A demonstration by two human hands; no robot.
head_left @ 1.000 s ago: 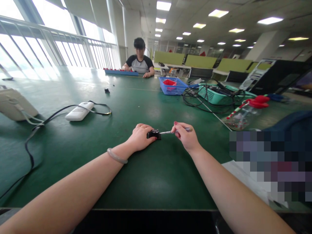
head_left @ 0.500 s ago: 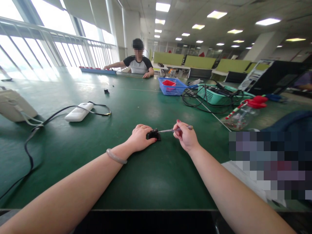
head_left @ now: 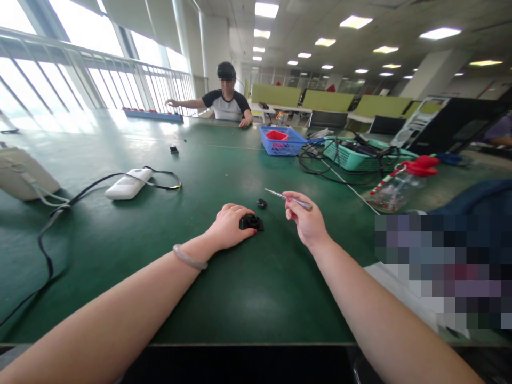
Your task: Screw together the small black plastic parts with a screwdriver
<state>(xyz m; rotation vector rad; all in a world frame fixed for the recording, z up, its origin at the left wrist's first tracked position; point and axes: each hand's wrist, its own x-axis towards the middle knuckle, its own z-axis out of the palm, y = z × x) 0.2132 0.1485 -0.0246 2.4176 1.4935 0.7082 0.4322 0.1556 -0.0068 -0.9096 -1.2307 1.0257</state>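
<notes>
A small, black, roughly rectangular block [head_left: 253, 222] is held down on the smooth green surface [head_left: 248, 298] by the left hand [head_left: 232, 226], its thumb along the near side and its other fingers curled behind. A slender tool with a metal shaft and a pale, translucent handle [head_left: 299, 202] is pinched in the fingers of the right hand [head_left: 306, 221], its tip raised and apart from the block. Just beyond the block, a small, black, rounded piece [head_left: 261, 203] lies loose; it could be knocked away by a sweep of either hand. Should the block be tipped by uneven thumb pressure, the tool's tip might slip towards the left fingers.
</notes>
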